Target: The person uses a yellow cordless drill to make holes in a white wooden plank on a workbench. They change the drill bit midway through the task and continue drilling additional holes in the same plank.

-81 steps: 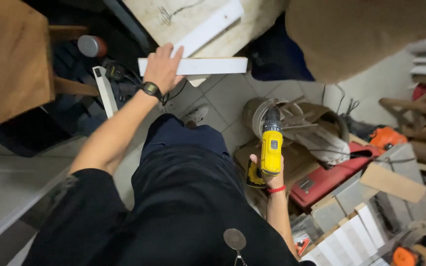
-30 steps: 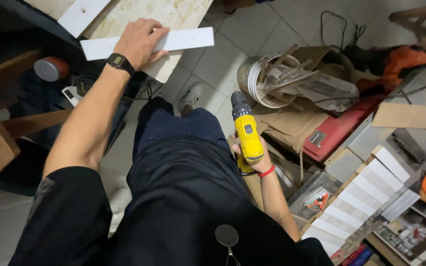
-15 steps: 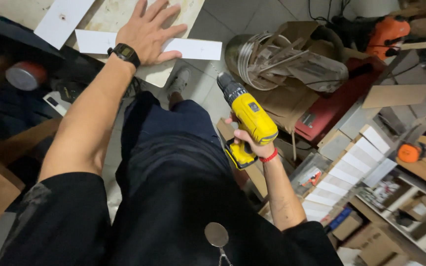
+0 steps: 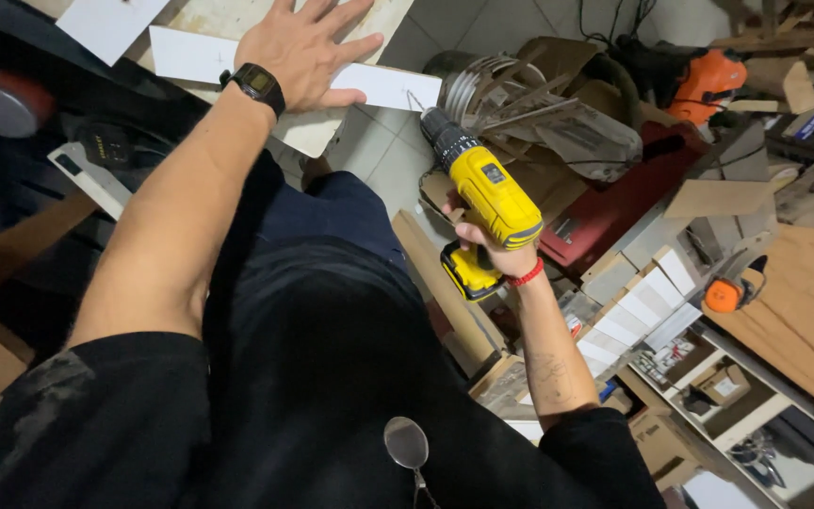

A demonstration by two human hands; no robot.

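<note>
Pressing flat, splayed left hand [image 4: 301,49] pins white strip [image 4: 383,87], long axis 9-to-3; right hand [image 4: 487,247] clenches yellow drill [image 4: 482,193], bit at strip's 3 o'clock end.

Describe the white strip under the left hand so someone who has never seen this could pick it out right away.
Start at the pale worktop at top centre. The left hand lies flat on a long white strip whose end juts past the worktop toward the drill. A second white piece lies up left, untouched.
</note>
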